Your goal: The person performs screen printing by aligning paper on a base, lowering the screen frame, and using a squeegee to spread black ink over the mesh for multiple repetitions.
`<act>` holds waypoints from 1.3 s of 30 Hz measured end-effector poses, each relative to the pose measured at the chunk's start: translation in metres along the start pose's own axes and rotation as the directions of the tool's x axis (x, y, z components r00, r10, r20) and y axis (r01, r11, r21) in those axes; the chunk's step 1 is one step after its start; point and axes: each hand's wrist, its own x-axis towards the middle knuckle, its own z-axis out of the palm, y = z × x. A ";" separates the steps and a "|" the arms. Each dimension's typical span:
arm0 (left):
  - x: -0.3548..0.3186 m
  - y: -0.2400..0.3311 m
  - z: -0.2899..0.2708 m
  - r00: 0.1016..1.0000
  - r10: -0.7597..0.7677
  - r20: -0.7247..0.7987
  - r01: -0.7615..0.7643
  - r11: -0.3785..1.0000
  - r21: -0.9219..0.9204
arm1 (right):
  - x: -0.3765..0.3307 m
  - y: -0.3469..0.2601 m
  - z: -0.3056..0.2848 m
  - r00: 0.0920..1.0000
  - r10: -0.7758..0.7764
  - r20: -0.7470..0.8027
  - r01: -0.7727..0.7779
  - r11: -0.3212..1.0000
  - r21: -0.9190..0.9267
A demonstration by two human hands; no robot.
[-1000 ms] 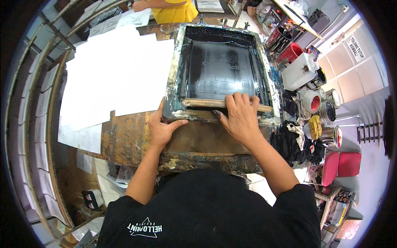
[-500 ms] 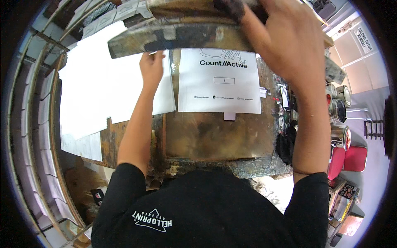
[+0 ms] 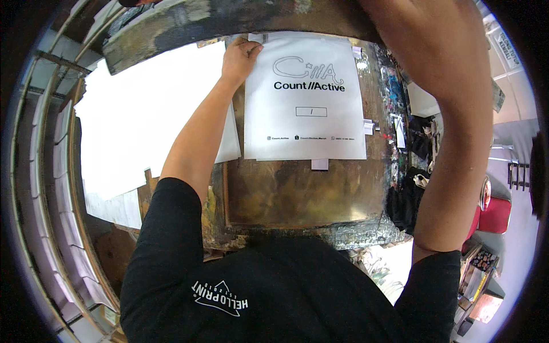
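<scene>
A white sheet with black print lies on the brown, ink-stained board in front of me. My left hand is at its upper left corner, with fingers closed on the edge. Above it, an ink-smeared frame bar spans the top of the view, lifted clear of the sheet. My right forearm reaches up past the right end of this bar; the hand itself is beyond the upper edge. Small pale tabs stick out from under the sheet's lower and right edges.
Blank white sheets spread in a pile to the left. Shelf racks line the left side. A black cloth hangs by the board's right edge, and a red chair stands farther right.
The frame bar has risen toward the top, uncovering the whole printed sheet. My left hand moved from the white pile to the sheet's corner. My right hand went up out of view.
</scene>
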 end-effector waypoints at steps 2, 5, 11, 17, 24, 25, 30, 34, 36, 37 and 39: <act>0.004 0.017 -0.018 0.986 -0.165 0.030 0.168 0.976 -0.136 | 0.003 -0.004 -0.003 1.000 0.000 0.004 0.000 1.000 -0.004; 0.003 0.035 -0.066 0.995 0.035 -0.094 -0.042 0.996 -0.072 | 0.008 -0.002 -0.001 0.999 0.004 0.051 -0.002 0.999 -0.034; -0.094 0.018 -0.178 0.823 -0.531 -0.203 0.454 0.829 -0.328 | 0.002 0.026 0.023 0.992 -0.116 -0.038 0.115 0.993 -0.026; -0.181 -0.032 -0.264 0.645 -0.627 -0.437 0.506 0.778 -0.371 | -0.011 0.055 0.041 0.939 -0.298 -0.174 0.276 0.951 -0.140; -0.234 -0.099 -0.342 0.577 -0.492 -0.652 0.531 0.832 -0.158 | -0.015 0.074 0.041 0.967 -0.250 -0.040 0.238 0.953 -0.188; -0.239 -0.114 -0.350 0.573 -0.514 -0.638 0.578 0.806 -0.129 | -0.018 0.075 0.041 0.979 -0.202 -0.006 0.196 0.960 -0.200; -0.234 -0.157 -0.396 0.563 -0.507 -0.653 0.719 0.689 0.085 | -0.027 0.073 0.043 0.967 -0.250 -0.050 0.240 0.957 -0.161; -0.205 -0.083 -0.346 0.680 -0.195 -0.707 0.594 0.712 0.375 | -0.029 0.068 0.040 0.983 -0.180 0.040 0.183 0.978 -0.102; -0.206 -0.017 -0.276 0.907 -0.256 -0.335 0.325 0.930 0.170 | -0.028 0.065 0.038 0.980 -0.199 0.017 0.200 0.973 -0.116; -0.207 0.015 -0.235 0.989 -0.136 -0.058 0.143 0.978 0.150 | -0.028 0.064 0.038 0.983 -0.182 0.035 0.185 0.973 -0.141; -0.214 0.060 -0.171 0.962 -0.052 0.269 -0.004 0.979 0.205 | -0.027 0.064 0.038 0.985 -0.153 0.081 0.159 0.984 -0.079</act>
